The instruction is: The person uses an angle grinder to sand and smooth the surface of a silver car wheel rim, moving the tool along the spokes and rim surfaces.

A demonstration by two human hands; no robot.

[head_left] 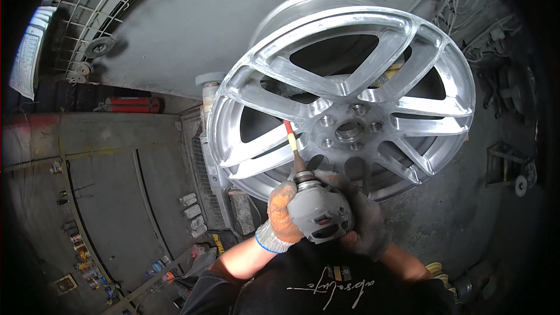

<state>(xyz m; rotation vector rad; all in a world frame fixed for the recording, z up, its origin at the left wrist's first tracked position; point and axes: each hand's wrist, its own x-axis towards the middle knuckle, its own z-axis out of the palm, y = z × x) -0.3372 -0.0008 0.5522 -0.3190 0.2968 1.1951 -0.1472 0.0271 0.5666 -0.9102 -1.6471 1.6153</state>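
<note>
A bare silver alloy wheel [326, 90] with split spokes stands tilted in front of me, its bolt holes and hub bore facing me. Close to my chest I hold a grey rounded power grinder [319, 207]. Its tapered tip [293, 140], banded red and yellow, reaches over the lower left spokes; whether it touches the metal I cannot tell. My left hand [282, 213], in an orange and grey work glove, is closed round the grinder's left side. On the other side my right hand [368, 221], in a darker grey glove, wraps the tool, its fingers partly hidden.
A wire rack [108, 0] and hanging papers [29, 52] are at the upper left. A red cylinder [131, 105] lies below them. Several small pale blocks [192, 216] sit left of the wheel. Cables [466, 11] hang at the upper right, above a small metal stand [506, 163].
</note>
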